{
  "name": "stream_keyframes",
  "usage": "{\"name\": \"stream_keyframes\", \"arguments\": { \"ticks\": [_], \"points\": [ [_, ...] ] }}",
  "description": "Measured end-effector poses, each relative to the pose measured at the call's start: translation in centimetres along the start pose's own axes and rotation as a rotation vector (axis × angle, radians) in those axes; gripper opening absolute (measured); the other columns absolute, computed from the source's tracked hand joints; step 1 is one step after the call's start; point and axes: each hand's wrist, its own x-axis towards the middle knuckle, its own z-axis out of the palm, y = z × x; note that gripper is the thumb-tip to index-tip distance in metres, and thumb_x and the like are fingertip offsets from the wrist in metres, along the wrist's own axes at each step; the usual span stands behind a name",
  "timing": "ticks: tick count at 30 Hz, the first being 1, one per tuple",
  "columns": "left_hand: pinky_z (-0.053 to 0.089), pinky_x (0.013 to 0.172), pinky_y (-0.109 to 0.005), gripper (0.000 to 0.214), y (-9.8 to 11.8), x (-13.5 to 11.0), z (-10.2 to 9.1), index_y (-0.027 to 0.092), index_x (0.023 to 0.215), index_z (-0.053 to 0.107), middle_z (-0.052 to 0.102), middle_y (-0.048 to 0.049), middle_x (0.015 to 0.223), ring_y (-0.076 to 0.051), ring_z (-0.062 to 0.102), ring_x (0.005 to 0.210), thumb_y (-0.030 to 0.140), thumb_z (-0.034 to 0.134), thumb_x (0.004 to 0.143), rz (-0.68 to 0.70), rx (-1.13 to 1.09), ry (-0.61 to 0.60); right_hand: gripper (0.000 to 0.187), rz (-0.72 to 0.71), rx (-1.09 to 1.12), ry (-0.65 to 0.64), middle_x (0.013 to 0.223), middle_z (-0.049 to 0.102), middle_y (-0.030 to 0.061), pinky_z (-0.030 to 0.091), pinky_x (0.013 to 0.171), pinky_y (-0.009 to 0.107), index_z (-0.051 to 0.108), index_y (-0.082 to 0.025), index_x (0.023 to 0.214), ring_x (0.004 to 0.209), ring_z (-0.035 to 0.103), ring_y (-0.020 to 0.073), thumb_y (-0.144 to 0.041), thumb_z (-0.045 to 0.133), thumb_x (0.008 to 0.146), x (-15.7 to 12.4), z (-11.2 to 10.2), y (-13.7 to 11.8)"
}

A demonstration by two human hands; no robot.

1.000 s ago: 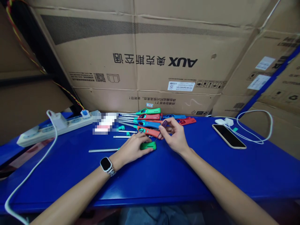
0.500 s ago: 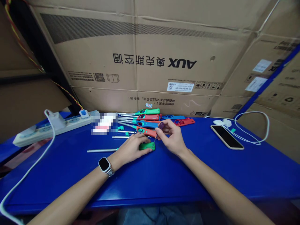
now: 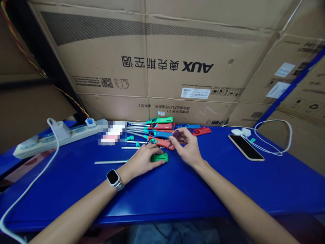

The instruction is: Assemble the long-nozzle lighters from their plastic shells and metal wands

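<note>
My left hand lies over a green long-nosed lighter on the blue table, fingers closed on its handle; the metal tube sticks out to the left. My right hand pinches a small purple-handled screwdriver, whose thin shaft slants down toward the green handle. Just behind both hands lies a pile of red, blue and green lighters. A smartwatch sits on my left wrist.
A white power strip with a cable lies at the left. A phone and white charger cable lie at the right. Large cardboard boxes stand along the table's back edge. Loose metal tubes lie near the pile.
Both hands stay at the green lighter. My right hand has shifted the screwdriver slightly; the view has moved a little.
</note>
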Motion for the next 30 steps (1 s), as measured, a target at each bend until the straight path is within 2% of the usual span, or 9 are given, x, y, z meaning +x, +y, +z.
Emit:
{"name": "stream_keyframes", "arguments": {
  "ticks": [6,16,19,23,28,30],
  "points": [
    [0.045,0.091,-0.039,0.027,-0.1,0.0,0.0,0.022,0.104,0.070,0.069,-0.0059,0.112,-0.027,0.060,0.106,0.044,0.065,0.089,0.000,-0.005,0.005,0.021,0.024,-0.006,-0.038,0.079,0.062,-0.0002,0.055,0.056,0.026,0.053,-0.022,0.090,0.062,0.063,0.0136,-0.038,0.066,0.086,0.0,0.0,0.1],
    [0.046,0.090,-0.038,0.025,0.1,0.0,-0.1,0.023,0.104,0.070,0.069,-0.0046,0.108,-0.026,0.060,0.104,0.043,0.066,0.088,-0.011,0.001,0.002,0.020,0.023,-0.010,-0.019,0.076,0.060,-0.0015,0.051,0.057,0.024,0.053,-0.022,0.088,0.061,0.062,0.0121,-0.036,0.066,0.085,0.1,-0.2,-0.2],
    [0.046,0.089,-0.038,0.026,0.3,0.1,0.0,0.023,0.105,0.069,0.069,-0.0048,0.105,-0.026,0.061,0.102,0.044,0.065,0.088,-0.013,-0.011,0.034,0.020,0.021,-0.014,-0.016,0.076,0.060,-0.0018,0.051,0.057,0.024,0.052,-0.022,0.087,0.060,0.061,0.0117,-0.036,0.066,0.085,0.1,-0.2,0.0],
    [0.047,0.085,-0.036,0.022,0.6,0.7,0.3,0.022,0.100,0.070,0.067,-0.0050,0.100,-0.024,0.061,0.096,0.039,0.068,0.086,-0.025,-0.072,0.082,0.020,0.030,-0.022,-0.017,0.075,0.061,-0.0014,0.052,0.057,0.024,0.052,-0.021,0.088,0.060,0.061,0.0119,-0.036,0.065,0.086,0.1,-0.3,0.1],
    [0.047,0.073,-0.030,0.015,0.6,1.7,0.9,0.019,0.085,0.070,0.068,-0.0027,0.086,-0.020,0.062,0.081,0.033,0.068,0.082,-0.097,-0.235,0.047,0.021,0.042,-0.017,-0.023,0.075,0.061,-0.0009,0.052,0.056,0.024,0.052,-0.021,0.088,0.060,0.062,0.0127,-0.039,0.065,0.085,0.1,-0.4,-0.1],
    [0.048,0.073,-0.030,0.015,0.5,1.8,1.1,0.018,0.083,0.069,0.069,-0.0028,0.086,-0.019,0.062,0.079,0.033,0.067,0.083,-0.109,-0.301,0.061,0.021,0.039,-0.016,-0.027,0.074,0.061,-0.0011,0.053,0.057,0.025,0.052,-0.022,0.088,0.059,0.062,0.0127,-0.039,0.065,0.086,0.1,-0.4,-0.1]
  ]
}}
